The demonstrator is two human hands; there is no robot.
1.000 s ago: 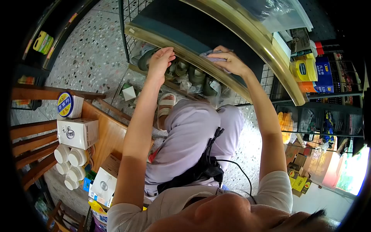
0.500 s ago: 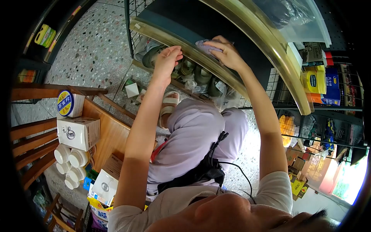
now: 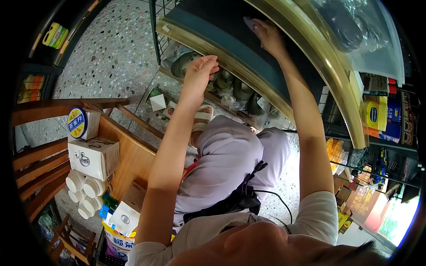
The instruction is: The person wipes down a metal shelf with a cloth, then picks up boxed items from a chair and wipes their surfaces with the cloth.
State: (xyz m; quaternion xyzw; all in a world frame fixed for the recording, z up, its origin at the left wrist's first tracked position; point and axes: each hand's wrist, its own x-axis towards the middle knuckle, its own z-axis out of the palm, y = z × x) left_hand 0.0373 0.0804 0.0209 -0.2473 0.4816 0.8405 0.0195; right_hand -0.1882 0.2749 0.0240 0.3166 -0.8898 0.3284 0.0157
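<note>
My right hand (image 3: 270, 39) is closed on a greyish-purple cloth (image 3: 251, 24), deep in on the dark shelf board (image 3: 213, 27). Most of the cloth is hidden by the fingers. Near the clear yellowish strip (image 3: 199, 42) along the board's front edge is my left hand (image 3: 200, 74), its fingers curled together and no object showing in them. Whether it touches the strip I cannot tell. Below the board, a lower level holds several dark olive shoes (image 3: 242, 90) and clear plastic bags.
At left, a wooden chair (image 3: 128, 150) carries white boxes (image 3: 95, 157), a round blue-and-yellow tin (image 3: 77, 122) and several white-lidded bottles (image 3: 93, 187). A translucent bin (image 3: 377, 40) hangs over the upper right. Yellow and blue packages (image 3: 375, 113) line the right shelf. My knees (image 3: 233, 142) are below.
My right hand has moved with the cloth from the board's front edge further back across the shelf. My left hand stays near the strip, and the whole view has shifted slightly.
</note>
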